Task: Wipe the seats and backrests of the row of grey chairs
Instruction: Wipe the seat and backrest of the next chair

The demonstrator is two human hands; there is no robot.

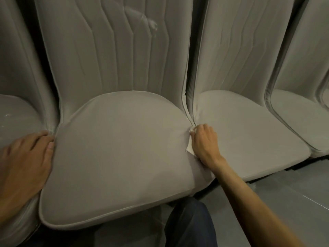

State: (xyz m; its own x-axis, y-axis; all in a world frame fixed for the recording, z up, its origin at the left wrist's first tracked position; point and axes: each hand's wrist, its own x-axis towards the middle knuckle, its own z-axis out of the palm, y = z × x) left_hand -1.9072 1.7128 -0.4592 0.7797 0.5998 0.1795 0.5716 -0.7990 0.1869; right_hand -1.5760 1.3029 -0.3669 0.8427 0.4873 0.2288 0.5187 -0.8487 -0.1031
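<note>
1. Grip: the right hand [204, 143] has its fingers curled round a small white cloth [189, 149] and bunches it against the palm. One corner of the cloth shows on the thumb side.
2. Contact: the cloth bears on the right edge of the middle seat [121, 154], at the seam where it meets the neighbouring seat [249, 132].
3. Support: the left hand [26, 157] lies flat on the middle seat's left edge, fingers extended, holding nothing.
4. Surroundings: the middle backrest [115, 50] carries a pale smear [150, 24] high up.
5. Step in hand, as judged: wiping the seat's edge and the gap between chairs.
6. Next move, as judged: draw the cloth along the seam with steady pressure, then lift it to the smeared backrest.
</note>
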